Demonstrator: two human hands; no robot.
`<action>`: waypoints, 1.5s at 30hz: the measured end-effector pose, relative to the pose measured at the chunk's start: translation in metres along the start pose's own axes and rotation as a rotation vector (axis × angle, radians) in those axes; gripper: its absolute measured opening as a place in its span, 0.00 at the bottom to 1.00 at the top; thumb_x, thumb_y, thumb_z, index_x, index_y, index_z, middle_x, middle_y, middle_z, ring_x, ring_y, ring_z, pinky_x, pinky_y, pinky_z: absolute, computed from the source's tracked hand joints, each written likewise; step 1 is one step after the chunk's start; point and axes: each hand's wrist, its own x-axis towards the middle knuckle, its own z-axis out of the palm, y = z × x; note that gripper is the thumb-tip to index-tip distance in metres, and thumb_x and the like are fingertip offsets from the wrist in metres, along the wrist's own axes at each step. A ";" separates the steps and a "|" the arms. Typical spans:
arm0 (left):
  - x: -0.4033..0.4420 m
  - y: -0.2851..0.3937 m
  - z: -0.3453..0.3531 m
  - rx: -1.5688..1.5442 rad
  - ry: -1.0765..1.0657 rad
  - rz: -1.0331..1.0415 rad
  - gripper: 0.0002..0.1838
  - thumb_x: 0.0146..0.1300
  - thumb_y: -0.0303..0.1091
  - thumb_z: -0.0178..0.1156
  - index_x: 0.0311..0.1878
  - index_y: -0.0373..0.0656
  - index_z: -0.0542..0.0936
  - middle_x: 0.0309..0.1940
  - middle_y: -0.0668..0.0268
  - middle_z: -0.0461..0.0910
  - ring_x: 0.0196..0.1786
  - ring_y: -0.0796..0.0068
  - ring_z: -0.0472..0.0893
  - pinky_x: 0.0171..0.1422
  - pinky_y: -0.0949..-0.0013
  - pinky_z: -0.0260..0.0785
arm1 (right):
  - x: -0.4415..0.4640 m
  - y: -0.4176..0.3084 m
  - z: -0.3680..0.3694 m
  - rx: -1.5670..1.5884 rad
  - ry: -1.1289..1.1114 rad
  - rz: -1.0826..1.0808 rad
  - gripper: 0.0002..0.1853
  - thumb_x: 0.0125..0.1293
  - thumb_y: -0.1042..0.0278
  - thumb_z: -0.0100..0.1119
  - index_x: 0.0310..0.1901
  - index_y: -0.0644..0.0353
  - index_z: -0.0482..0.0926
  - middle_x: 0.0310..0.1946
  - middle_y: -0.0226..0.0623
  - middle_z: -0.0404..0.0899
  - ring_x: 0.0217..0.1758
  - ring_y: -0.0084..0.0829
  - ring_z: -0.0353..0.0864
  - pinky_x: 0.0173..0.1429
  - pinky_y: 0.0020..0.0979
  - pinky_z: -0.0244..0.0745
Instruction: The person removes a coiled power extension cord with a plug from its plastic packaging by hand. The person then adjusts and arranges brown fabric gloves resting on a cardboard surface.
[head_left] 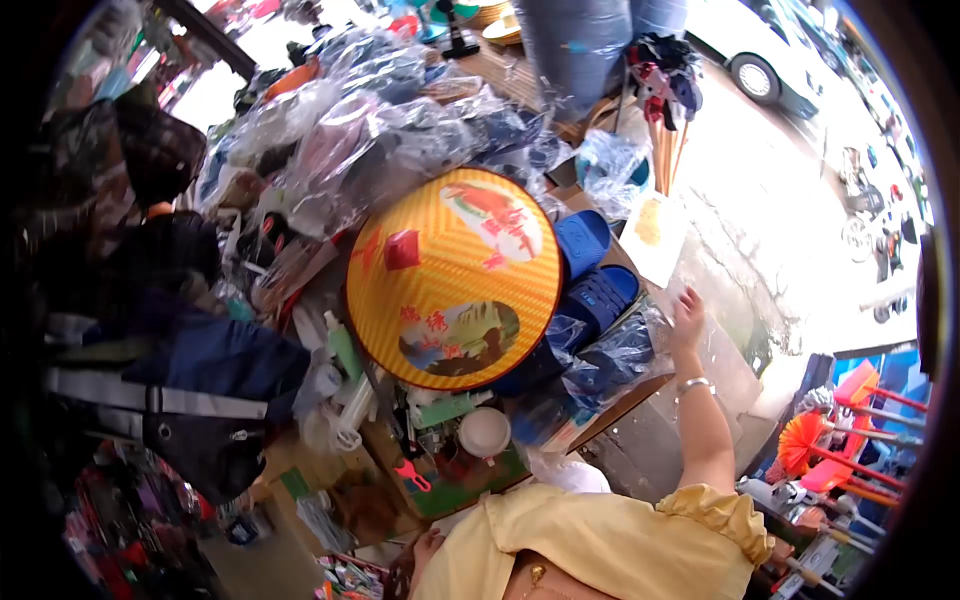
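Observation:
My right hand (688, 315), with a silver bracelet on its wrist, is raised at the right of the stall, near a pale card with a yellow patch (655, 235). Its fingers are slightly apart and nothing shows in them. Low in the view, my left hand (428, 547) is partly hidden beside my yellow top; what it holds, if anything, cannot be made out. Between and beyond the hands, a round yellow woven-pattern disc (455, 280) with red lettering lies over the goods. Blue slippers (590, 290) sit against its right edge, some in clear plastic.
Plastic-wrapped goods (370, 140) are heaped behind the disc. Dark bags (190, 400) hang at the left. A white tub (485, 432) and green tubes lie in front. Orange brushes (800, 445) and poles stand at the right. A white car (765, 50) is beyond the pavement.

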 end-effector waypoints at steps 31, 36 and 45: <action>-0.015 -0.188 -0.322 0.201 0.139 -0.150 0.19 0.57 0.45 0.59 0.36 0.36 0.83 0.31 0.53 0.82 0.37 0.69 0.82 0.45 0.65 0.71 | -0.458 -0.107 0.093 -0.661 -1.607 0.609 0.11 0.62 0.65 0.54 0.28 0.59 0.81 0.26 0.37 0.82 0.24 0.27 0.80 0.28 0.26 0.75; -0.023 -0.184 -0.260 0.335 0.236 0.049 0.12 0.53 0.35 0.58 0.26 0.34 0.72 0.23 0.55 0.79 0.30 0.66 0.79 0.36 0.59 0.68 | -0.387 -0.234 0.190 -0.379 -1.209 0.222 0.10 0.53 0.63 0.54 0.28 0.60 0.81 0.23 0.36 0.81 0.27 0.28 0.80 0.31 0.33 0.74; 0.011 -0.077 -0.126 0.169 0.333 -0.082 0.10 0.55 0.33 0.56 0.27 0.34 0.73 0.22 0.59 0.77 0.28 0.68 0.77 0.33 0.62 0.67 | -0.205 -0.370 0.418 0.621 -0.949 0.023 0.21 0.68 0.58 0.50 0.59 0.55 0.65 0.44 0.31 0.73 0.44 0.29 0.75 0.47 0.31 0.71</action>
